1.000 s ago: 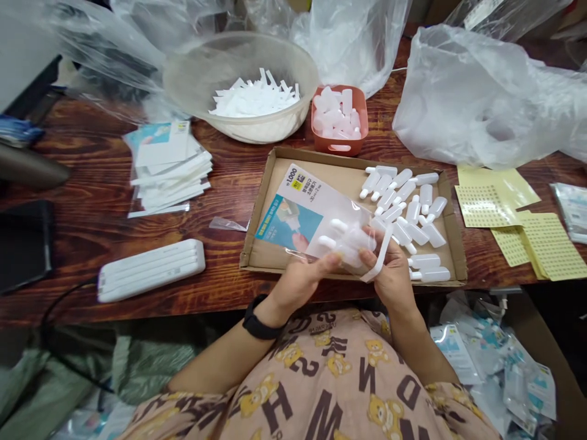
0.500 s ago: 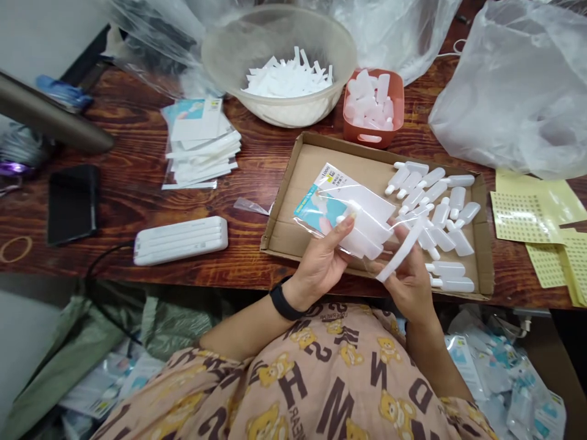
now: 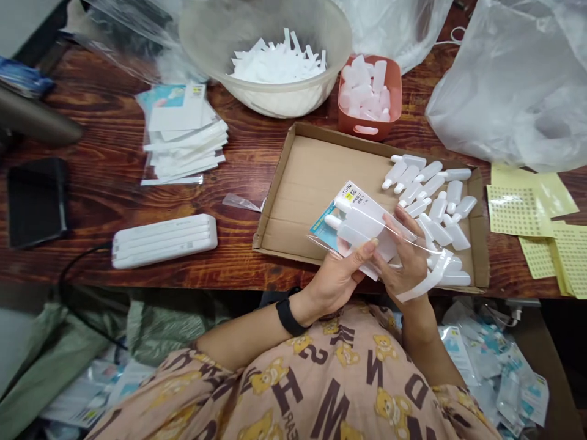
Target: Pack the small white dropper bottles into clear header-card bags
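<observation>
Over the front of a cardboard tray, my left hand pinches a clear plastic bag, thumb on top. Inside the bag are a printed card with blue and white areas and small translucent white-capped bottles, at least two showing. My right hand is closed around the bag's right end, and clear film covers part of its fingers. From that end a whitish strip on the flap curves down across the right wrist. Several similar bottles lie in the tray's right half.
Behind the tray stand an orange basket of bottles and a large bowl of white strips. Stacked card packs, a white power bank and a phone lie left. Yellow sticker sheets lie right.
The bag has turned, and its bottles show more plainly across the card. My right hand has moved further onto the bag's end, and the strip has swung down over the wrist.
</observation>
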{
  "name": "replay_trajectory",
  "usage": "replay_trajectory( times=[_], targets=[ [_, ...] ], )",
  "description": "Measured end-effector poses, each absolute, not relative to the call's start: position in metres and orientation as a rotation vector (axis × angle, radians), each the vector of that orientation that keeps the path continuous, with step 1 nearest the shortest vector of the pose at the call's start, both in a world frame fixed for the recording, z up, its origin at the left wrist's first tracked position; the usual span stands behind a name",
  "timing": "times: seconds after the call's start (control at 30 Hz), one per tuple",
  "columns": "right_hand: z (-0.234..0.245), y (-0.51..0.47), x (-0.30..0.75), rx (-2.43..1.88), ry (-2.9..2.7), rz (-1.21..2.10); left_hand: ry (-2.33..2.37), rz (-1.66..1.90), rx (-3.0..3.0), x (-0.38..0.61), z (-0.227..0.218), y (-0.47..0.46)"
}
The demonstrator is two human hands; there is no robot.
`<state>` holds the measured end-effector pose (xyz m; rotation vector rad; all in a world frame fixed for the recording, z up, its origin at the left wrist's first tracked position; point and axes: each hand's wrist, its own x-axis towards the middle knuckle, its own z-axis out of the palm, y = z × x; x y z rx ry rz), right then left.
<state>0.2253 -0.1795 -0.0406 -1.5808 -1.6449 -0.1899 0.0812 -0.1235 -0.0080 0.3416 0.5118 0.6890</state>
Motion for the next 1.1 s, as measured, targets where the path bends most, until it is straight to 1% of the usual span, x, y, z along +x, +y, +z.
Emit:
replay_trajectory(
  times=[0.1,0.2,0.33,0.43,0.57,0.67,0.73,0.83,0.9,1.0,1.1],
  targets=[
    [-0.037,-0.179,0.220,-1.568,-1.626,-0.185,0.497,0.669,0.319,0.079,-0.009,-0.122],
    [-0.039,-0.181,0.211,-1.544,-1.586,-0.088,0.519,0.678,0.292,0.074,-0.009,-0.117],
    [-0.051,-0.189,0.202,-1.602,-1.290,-0.060,0.547,0.771,0.284,0.070,-0.009,-0.110],
    [-0.059,-0.195,0.200,-1.668,-1.218,-0.021,0.575,0.795,0.315,0.070,-0.009,-0.108],
    [-0.059,-0.197,0.197,-1.677,-1.278,-0.094,0.600,0.803,0.309,0.074,-0.011,-0.108],
    [-0.058,-0.191,0.186,-1.580,-1.160,-0.144,0.619,0.821,0.254,0.078,-0.011,-0.108],
    [-0.059,-0.186,0.180,-1.505,-0.978,-0.082,0.607,0.818,0.254,0.079,-0.011,-0.108],
    [-0.060,-0.181,0.182,-1.456,-0.842,0.136,0.561,0.732,0.337,0.075,-0.010,-0.107],
    [-0.055,-0.182,0.193,-1.446,-0.893,0.145,0.552,0.682,0.384,0.067,-0.010,-0.105],
    [-0.037,-0.187,0.215,-1.419,-1.193,-0.140,0.577,0.607,0.400,0.050,-0.008,-0.098],
    [-0.017,-0.190,0.229,-1.468,-1.687,-0.336,0.482,0.373,0.445,0.040,-0.007,-0.088]
  ],
)
